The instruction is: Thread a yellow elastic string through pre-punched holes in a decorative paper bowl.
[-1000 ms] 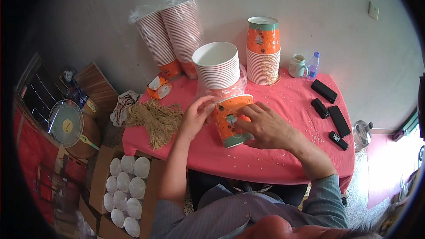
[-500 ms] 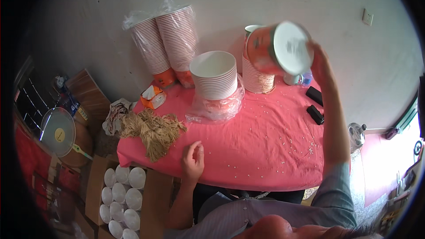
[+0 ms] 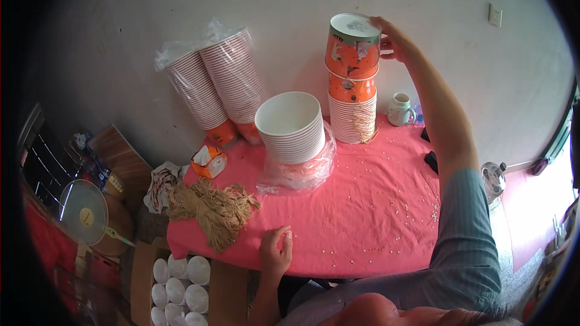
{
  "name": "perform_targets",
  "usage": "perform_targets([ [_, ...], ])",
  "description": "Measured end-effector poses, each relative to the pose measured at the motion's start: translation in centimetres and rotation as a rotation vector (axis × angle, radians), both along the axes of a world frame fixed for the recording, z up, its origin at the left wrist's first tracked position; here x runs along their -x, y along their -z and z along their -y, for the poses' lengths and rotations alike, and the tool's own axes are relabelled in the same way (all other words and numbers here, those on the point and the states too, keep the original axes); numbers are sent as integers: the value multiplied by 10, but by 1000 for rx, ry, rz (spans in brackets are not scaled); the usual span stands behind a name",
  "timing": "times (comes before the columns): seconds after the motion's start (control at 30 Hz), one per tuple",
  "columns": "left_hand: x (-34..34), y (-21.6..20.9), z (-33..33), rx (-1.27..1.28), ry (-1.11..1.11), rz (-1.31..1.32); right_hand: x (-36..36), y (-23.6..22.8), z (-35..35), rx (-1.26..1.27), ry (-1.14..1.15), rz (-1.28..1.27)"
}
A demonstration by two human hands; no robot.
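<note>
Your right hand [image 3: 396, 42] grips the orange lidded tub [image 3: 353, 46] upright atop the tub stack [image 3: 353, 108]; left hand [image 3: 275, 252] rests loosely curled, empty, on the counter [image 3: 362, 205].

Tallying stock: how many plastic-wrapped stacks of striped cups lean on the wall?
2: left stack and right stack, side by side behind the white bowl stack. None seem hidden.

Right hand [image 3: 396, 39] reaches up and forward, fingers curled; left hand [image 3: 276, 249] rests loosely curled, low.
</note>
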State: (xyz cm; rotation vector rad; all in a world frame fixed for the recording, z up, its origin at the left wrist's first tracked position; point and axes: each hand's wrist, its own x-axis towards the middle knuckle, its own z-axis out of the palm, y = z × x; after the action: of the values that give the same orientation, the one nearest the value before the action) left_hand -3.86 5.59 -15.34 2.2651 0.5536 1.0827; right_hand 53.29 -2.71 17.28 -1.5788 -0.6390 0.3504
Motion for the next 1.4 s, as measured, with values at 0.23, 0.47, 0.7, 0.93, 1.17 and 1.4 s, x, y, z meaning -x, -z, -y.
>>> perform_targets([
  [0.23, 1, 4, -4, 12, 31, -23, -14, 5, -18, 111, 4, -1],
  [0.47, -1, 7, -5, 46, 35, -37, -26, 20, -27, 183, -24, -75],
  [0.7, -1, 4, -5, 57, 17, -42, -19, 38, -26, 57, 19, -144],
  [0.93, -3, 7, -2, 94, 33, -16, -41, 27, -23, 75, 204, -17],
  [1.17, 0, 5, -2, 50, -1, -42, 55, 36, -29, 132, 256, 1217],
  [1.4, 0, 14, -6, 104, -4, -21, 53, 31, -34, 401, 84, 1105],
])
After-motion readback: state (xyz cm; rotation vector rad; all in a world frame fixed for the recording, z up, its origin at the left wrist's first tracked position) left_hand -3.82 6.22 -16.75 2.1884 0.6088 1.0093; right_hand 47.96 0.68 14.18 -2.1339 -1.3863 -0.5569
